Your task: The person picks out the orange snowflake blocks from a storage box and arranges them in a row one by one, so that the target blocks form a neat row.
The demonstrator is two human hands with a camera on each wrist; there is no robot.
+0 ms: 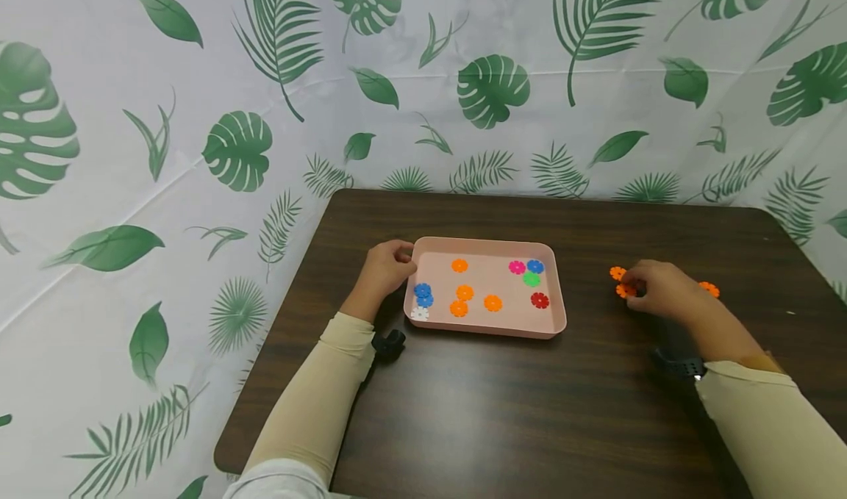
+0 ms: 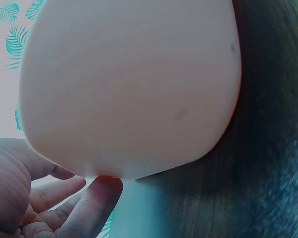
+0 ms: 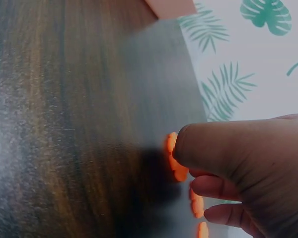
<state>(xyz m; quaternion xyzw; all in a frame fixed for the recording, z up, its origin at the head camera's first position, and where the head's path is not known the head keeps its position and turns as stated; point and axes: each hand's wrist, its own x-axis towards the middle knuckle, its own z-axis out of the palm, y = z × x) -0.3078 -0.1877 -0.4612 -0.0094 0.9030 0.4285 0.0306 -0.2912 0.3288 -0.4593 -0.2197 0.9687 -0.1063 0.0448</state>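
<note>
Left hand (image 1: pixel 382 270) is gripping the pink tray (image 1: pixel 486 329) by its edge; right hand (image 1: pixel 662 289) is pinching an orange flower disc (image 3: pixel 174 163) (another orange disc (image 1: pixel 617 272) is lying beside that pinch).

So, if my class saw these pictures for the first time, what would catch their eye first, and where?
Probably the pink tray on the dark table, scattered with bright flower-shaped pieces. The left hand is at its left end, while the right hand reaches to orange pieces on the table to the tray's right. Behind, green leaves pattern a white cloth.
</note>
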